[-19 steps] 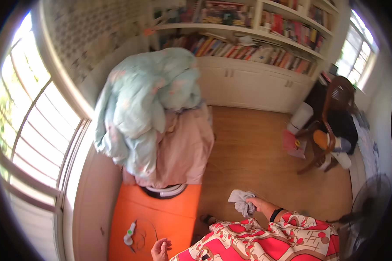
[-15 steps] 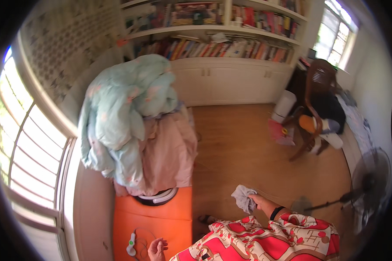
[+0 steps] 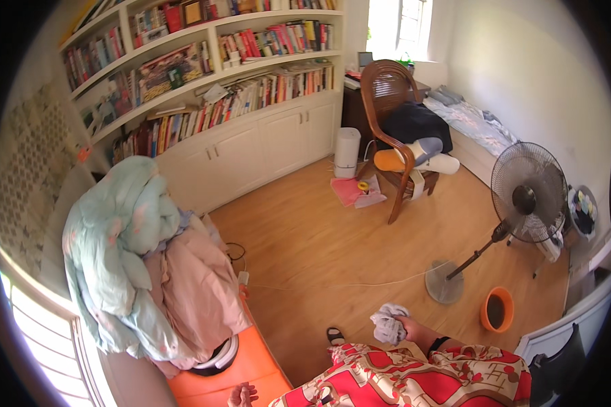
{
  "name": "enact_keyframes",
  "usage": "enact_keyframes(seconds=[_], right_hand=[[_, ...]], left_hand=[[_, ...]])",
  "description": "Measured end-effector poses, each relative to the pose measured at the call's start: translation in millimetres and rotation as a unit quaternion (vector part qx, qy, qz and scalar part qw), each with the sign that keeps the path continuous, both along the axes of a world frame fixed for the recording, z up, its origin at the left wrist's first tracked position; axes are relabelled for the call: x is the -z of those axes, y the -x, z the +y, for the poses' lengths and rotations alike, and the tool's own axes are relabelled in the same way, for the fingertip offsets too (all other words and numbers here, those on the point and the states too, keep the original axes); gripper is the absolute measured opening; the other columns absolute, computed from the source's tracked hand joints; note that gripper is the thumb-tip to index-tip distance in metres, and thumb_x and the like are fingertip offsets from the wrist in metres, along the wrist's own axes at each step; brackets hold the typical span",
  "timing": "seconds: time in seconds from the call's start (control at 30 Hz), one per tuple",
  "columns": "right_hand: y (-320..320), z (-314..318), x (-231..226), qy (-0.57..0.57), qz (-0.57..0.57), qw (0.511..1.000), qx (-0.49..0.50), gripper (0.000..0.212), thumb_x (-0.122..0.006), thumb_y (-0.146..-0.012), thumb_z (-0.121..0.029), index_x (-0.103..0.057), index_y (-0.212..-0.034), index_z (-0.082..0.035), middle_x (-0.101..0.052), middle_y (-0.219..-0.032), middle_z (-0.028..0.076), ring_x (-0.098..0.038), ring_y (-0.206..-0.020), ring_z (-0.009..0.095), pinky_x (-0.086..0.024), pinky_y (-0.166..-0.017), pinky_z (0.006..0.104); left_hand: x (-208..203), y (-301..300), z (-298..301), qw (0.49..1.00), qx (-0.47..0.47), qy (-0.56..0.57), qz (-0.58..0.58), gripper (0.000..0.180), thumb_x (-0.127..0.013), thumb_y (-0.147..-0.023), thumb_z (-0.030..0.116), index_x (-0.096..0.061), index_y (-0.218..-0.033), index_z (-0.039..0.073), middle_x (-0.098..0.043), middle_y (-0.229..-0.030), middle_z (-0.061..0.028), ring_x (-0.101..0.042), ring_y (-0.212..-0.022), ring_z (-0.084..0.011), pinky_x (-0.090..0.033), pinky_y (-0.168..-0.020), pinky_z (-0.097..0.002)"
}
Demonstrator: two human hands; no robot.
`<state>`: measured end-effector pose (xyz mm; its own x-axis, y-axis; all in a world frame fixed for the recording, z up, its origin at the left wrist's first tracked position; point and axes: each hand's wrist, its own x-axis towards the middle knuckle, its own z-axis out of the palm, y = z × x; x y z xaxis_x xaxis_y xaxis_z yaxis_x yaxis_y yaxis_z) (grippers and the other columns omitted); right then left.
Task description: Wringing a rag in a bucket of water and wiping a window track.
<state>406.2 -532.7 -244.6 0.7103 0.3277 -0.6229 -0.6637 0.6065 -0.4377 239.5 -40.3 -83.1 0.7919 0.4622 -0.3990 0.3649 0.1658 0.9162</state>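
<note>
A crumpled light grey cloth [image 3: 389, 324] is bunched in my right hand [image 3: 410, 330], whose fingers are closed around it, above the wooden floor. Down at the lower edge my left hand [image 3: 242, 393] shows only in part, loosely curled with its fingers apart and nothing in it. It hovers beside an orange padded bench or mat [image 3: 234, 370]. On that surface lies a dark round object with a white curved rim [image 3: 220, 358], partly covered by pink bedding [image 3: 197, 292].
A pale green quilt [image 3: 119, 251] is heaped at left. A standing fan [image 3: 524, 200] and an orange bucket [image 3: 497, 310] stand at right. A thin white cord [image 3: 360, 283] crosses the floor. Farther off are a wooden armchair [image 3: 368, 91] with things on it and a bookcase [image 3: 241, 132].
My view has swung to the right, bringing the bucket and the whole fan into sight. The cloth is still in my right hand; my left hand sits lower in the picture.
</note>
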Motion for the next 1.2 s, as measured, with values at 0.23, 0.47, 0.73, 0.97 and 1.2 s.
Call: enact_keyframes(seconds=[0.23,0.47,0.73,0.97,1.2], right_hand=[[-2.8,-37.4,18.0,0.187,0.108,0.971,0.101,0.046,-0.039,-0.094,-0.039,-0.046,-0.124,-0.004,-0.058,-0.116,0.014,-0.055,-0.108,0.029,-0.043,-0.095,0.0435],[-45.5,-65.9,29.4,0.102,0.097,0.980,0.145,0.049,-0.034,-0.095,-0.042,-0.045,-0.124,-0.005,-0.058,-0.116,0.012,-0.058,-0.105,0.028,-0.046,-0.091,0.0406],[-7.6,-37.7,-2.6,0.088,0.126,0.938,0.311,0.058,-0.031,-0.094,-0.048,-0.040,-0.130,-0.004,-0.053,-0.125,0.013,-0.053,-0.112,0.030,-0.041,-0.097,0.0423],[66.5,-1.8,-23.4,0.087,0.128,0.867,0.475,0.066,-0.026,-0.091,-0.059,-0.048,-0.124,-0.007,-0.059,-0.115,0.012,-0.056,-0.106,0.027,-0.044,-0.093,0.0398],[116.9,46.1,-62.8,0.051,0.134,0.783,0.605,0.062,-0.024,-0.091,-0.056,-0.051,-0.120,-0.008,-0.060,-0.110,0.012,-0.058,-0.099,0.029,-0.046,-0.087,0.0434]], left_hand=[[-2.3,-117.2,-21.0,0.994,0.090,-0.049,-0.034,0.029,-0.053,-0.091,0.023,-0.058,-0.107,0.000,-0.062,-0.094,-0.0106,-0.061,-0.078,-0.0164,-0.051,-0.065,-0.0283],[-31.7,-229.6,-70.9,0.984,0.173,-0.020,-0.031,0.023,-0.046,-0.093,0.016,-0.055,-0.105,-0.002,-0.061,-0.089,-0.0098,-0.060,-0.077,-0.0151,-0.051,-0.065,-0.0268],[-26.9,-345.3,-94.6,0.942,0.333,-0.043,0.021,0.021,-0.047,-0.092,0.014,-0.056,-0.103,-0.002,-0.061,-0.088,-0.0089,-0.059,-0.076,-0.0142,-0.050,-0.066,-0.0255],[7.1,-417.6,-112.8,0.886,0.461,0.020,0.041,0.019,-0.052,-0.091,0.017,-0.057,-0.103,0.003,-0.061,-0.090,-0.0072,-0.058,-0.075,-0.0118,-0.050,-0.064,-0.0261],[23.7,-447.7,-159.9,0.823,0.562,0.037,0.071,0.018,-0.052,-0.091,0.017,-0.058,-0.102,0.004,-0.061,-0.088,-0.0052,-0.058,-0.076,-0.0111,-0.049,-0.064,-0.0238]])
